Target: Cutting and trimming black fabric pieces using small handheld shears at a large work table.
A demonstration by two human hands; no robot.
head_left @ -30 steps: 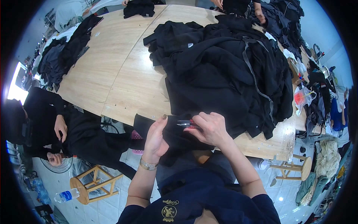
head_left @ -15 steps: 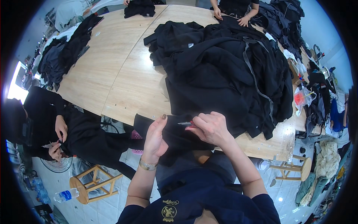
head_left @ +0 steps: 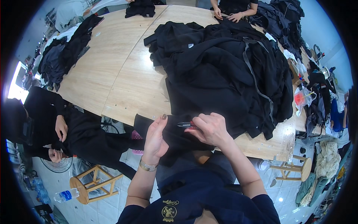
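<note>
Close in, across the near edge of the pale wood-grain worktop (head_left: 123,71), black cloth garment (head_left: 177,138) between both hands. Left hand (head_left: 155,140) at its left end: thumb laid on top, other fingers hidden, cannot tell how firmly closed. In right hand (head_left: 210,128), small red-handled metal snips (head_left: 185,124), fingers curled snugly round the handles, blades pointing left over the garment. Beyond, reaching toward the right edge, big heap of black garments (head_left: 220,82), narrow grey strip (head_left: 254,74) draped down it. At far edge, another person's hands (head_left: 235,17).
</note>
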